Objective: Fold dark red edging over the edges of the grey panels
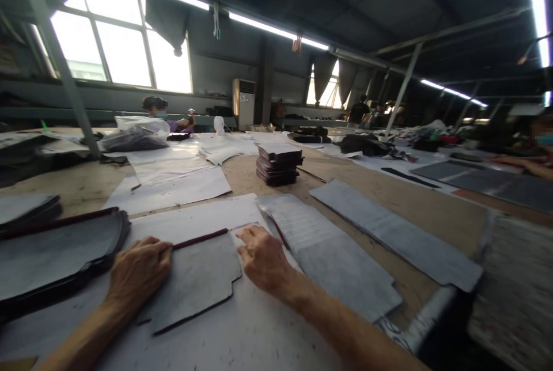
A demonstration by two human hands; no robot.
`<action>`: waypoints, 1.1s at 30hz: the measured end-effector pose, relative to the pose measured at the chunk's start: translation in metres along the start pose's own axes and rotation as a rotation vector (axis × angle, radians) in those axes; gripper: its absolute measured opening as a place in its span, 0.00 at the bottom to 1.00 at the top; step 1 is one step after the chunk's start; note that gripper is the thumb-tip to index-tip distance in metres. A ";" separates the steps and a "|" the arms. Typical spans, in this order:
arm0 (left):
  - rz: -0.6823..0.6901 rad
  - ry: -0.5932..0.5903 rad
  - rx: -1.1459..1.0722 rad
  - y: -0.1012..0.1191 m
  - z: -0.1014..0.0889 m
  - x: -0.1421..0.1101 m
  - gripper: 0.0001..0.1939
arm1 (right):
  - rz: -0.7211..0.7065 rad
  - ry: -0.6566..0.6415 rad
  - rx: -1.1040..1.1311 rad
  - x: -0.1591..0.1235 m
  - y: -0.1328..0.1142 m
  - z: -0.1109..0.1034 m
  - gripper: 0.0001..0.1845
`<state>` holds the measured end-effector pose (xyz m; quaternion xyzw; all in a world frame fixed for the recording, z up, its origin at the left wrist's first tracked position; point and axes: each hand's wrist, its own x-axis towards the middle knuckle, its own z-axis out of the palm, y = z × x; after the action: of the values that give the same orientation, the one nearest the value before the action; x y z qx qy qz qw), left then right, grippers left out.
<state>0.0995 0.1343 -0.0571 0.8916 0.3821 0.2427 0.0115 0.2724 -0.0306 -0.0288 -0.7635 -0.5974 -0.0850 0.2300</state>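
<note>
A grey fabric panel (201, 279) with dark edges and a notched right side lies flat on a white sheet (242, 336) in front of me. A dark red folded strip (199, 238) runs along its far edge. My left hand (140, 270) is closed at the strip's left end, thumb and fingers pressed on the panel's corner. Just past the panel's right corner, my right hand (263, 258) rests low with bent fingers. A thin reddish line shows by its fingertips; what they hold, if anything, is hidden.
At left lies a thick stack of grey panels (56, 256). Long grey panel stacks (328, 250) (393, 233) lie at right. A tied dark bundle of pieces (279, 163) stands farther back. Beyond are white sheets (181, 186), a plastic bag (136, 137) and co-workers (158, 110).
</note>
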 end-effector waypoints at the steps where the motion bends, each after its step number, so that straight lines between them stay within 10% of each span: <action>1: -0.001 0.006 0.029 0.001 -0.001 -0.001 0.15 | -0.006 -0.004 0.003 -0.018 0.004 -0.010 0.09; 7: 0.013 0.146 0.140 0.001 -0.001 -0.006 0.19 | 0.141 0.026 -0.018 -0.119 0.046 -0.072 0.10; 13: 0.457 0.453 -0.129 0.007 -0.012 -0.012 0.12 | 0.267 -0.064 0.169 -0.153 0.081 -0.093 0.09; 25: 0.943 -0.268 -0.510 0.166 -0.029 -0.065 0.13 | 0.318 -0.044 0.327 -0.145 0.101 -0.092 0.18; 33: 0.835 -0.171 -0.422 0.205 0.014 -0.044 0.10 | 0.294 0.069 0.119 -0.153 0.088 -0.086 0.11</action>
<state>0.2183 -0.0387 -0.0458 0.9640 -0.0687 0.2245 0.1253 0.3268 -0.2192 -0.0369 -0.8245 -0.4749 -0.0407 0.3052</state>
